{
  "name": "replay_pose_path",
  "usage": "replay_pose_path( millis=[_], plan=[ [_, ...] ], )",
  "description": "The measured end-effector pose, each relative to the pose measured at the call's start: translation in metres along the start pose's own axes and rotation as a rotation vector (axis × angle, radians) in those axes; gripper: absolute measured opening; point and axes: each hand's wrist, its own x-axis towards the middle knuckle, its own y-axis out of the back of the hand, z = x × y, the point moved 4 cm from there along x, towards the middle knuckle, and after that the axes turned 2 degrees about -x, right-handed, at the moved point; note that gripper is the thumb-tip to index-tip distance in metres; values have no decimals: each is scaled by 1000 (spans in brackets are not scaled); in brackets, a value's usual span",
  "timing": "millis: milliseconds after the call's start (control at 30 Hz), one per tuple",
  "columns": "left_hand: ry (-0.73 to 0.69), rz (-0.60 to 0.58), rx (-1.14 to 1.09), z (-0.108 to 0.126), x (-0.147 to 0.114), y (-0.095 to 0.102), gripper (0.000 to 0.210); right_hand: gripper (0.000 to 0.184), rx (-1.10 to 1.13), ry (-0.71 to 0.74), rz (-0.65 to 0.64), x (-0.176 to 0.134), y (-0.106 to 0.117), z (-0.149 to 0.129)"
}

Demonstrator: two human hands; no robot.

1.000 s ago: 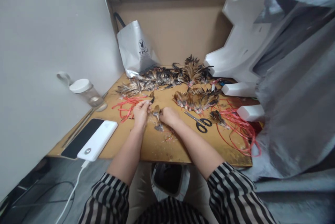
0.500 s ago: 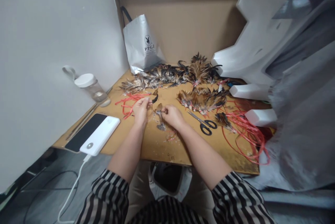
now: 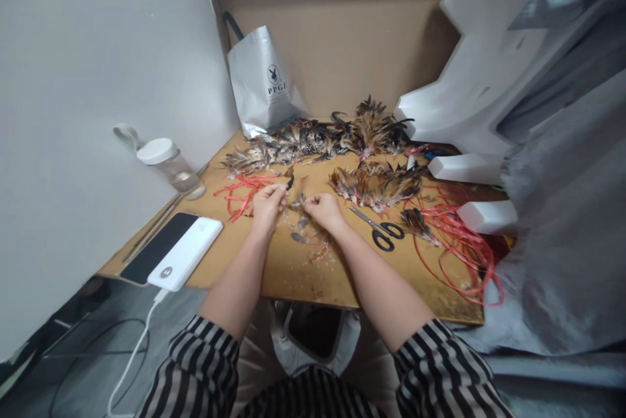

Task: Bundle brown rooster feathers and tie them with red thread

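The left hand (image 3: 268, 209) is above the middle part of the counter (image 3: 283, 278), and its thumb and fingers are pinching a dark feather (image 3: 290, 181). This feather comes out from the fingertips; its long axis goes away from the person and leans slightly to the right, with a small curve. The right hand (image 3: 323, 210) is just beside, with the fingers bent and the tips close together at a small greyish feather (image 3: 301, 199). It is blurred there, so I cannot tell whether the tips pinch it, nor its exact direction.

Below the hands, some loose grey fluff (image 3: 299, 237) lies on the counter. To the right of the right hand are the scissors (image 3: 376, 227), with the blades directed to the far left and the black handles to the near right. Behind them lies a row of brown feather bundles (image 3: 369, 186), of which the feather tips point mostly away from the person and the tied ends towards the person. Red strips (image 3: 247, 191) lie near the left hand, on its far left side.
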Motion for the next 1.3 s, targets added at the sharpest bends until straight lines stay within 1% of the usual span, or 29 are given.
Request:
replay_pose_path(
  millis=[100, 167, 233, 367, 433, 633, 700, 800, 900, 967, 1000, 1067, 1200, 1300],
  plan=[
    [9, -41, 6, 0, -1, -3, 29, 20, 206, -31, -4, 4, -2, 5],
    [30, -49, 6, 0, -3, -4, 30, 19, 295, -54, -27, 4, -2, 4],
    [77, -84, 17, -2, -5, -6, 30, 18, 352, -63, -59, 1, -2, 1],
    [169, -222, 46, -11, -8, -12, 31, 18, 426, -31, -115, -4, 1, -6],
    [183, -243, 55, -14, -8, -13, 31, 19, 457, -9, -145, -5, 0, -7],
    [204, -202, 25, -14, -4, -9, 29, 22, 456, -21, -156, -1, 0, -1],
    [202, -206, 10, -13, -3, -8, 30, 24, 438, -6, -194, -1, 2, -1],
    [197, -208, 2, -12, -3, -7, 29, 26, 352, 24, -240, -3, 4, -3],
    [194, -214, -13, -12, -3, -8, 29, 29, 288, 53, -160, -4, 8, -6],
    [196, -214, -17, -12, -3, -9, 29, 28, 289, 72, -100, -5, 11, -9],
    [198, -212, -16, -11, -3, -9, 29, 28, 298, 79, -92, -5, 12, -10],
    [200, -208, -7, -11, -4, -9, 30, 27, 326, 86, -117, -7, 12, -13],
    [200, -222, 0, -8, -6, -10, 31, 28, 408, 70, -248, -9, 7, -14],
    [198, -260, -12, -8, -7, -12, 30, 27, 468, 40, -267, -8, 5, -14]
  ],
)
